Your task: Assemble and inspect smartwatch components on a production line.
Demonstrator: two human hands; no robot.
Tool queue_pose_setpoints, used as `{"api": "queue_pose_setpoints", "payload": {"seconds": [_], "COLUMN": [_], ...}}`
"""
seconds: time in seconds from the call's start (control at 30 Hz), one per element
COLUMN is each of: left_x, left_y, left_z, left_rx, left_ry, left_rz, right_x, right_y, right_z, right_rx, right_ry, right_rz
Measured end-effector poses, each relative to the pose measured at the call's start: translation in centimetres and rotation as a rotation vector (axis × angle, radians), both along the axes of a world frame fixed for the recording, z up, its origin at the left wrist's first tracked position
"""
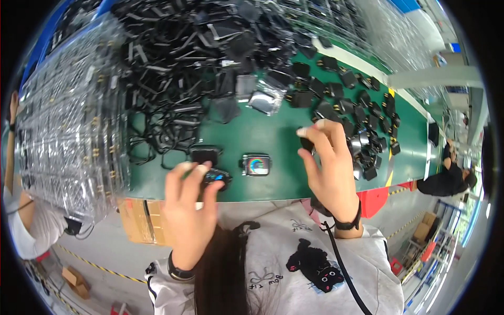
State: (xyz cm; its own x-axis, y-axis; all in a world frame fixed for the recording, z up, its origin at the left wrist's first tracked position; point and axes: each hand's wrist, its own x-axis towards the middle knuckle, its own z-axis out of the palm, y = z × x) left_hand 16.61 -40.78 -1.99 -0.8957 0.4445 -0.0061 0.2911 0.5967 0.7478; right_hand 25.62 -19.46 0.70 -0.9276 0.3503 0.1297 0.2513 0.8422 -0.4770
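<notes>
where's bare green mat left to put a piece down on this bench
The green mat is bare between the heap of black straps and the small screen device, and on to the right hand. Crowded: the heap, the clear trays at left, the black parts at right.

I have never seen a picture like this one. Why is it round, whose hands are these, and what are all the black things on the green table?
The picture is round because a wide fisheye camera worn on a person's head took it, looking down. The two bare hands belong to that person.

The left hand holds a small black device at the near edge of the green table. The right hand pinches a small black part.

Between the hands stands a small clear case with a coloured screen inside. Behind it lies a large heap of black straps, and to the right many small black parts. On the left are stacked clear plastic trays. Other people work at both sides.
</notes>
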Motion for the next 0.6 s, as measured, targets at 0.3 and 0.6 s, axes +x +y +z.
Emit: {"api": "queue_pose_setpoints", "payload": {"seconds": [0.3,0.6], "left_x": [-0.1,-0.5], "left_y": [-3.4,-8.1], "left_z": [-0.1,-1.3], "left_rx": [1.16,0.865], "left_ry": [-0.9,-0.359], "left_rz": [0.109,0.375], "right_x": [-8.0,-10.6], "right_y": [-6.1,-9.8], "right_z": [1.0,-1.6], "right_rx": [-0.365,-0.119], "right_ry": [0.187,0.111], "right_rz": [0.56,0.618]}}
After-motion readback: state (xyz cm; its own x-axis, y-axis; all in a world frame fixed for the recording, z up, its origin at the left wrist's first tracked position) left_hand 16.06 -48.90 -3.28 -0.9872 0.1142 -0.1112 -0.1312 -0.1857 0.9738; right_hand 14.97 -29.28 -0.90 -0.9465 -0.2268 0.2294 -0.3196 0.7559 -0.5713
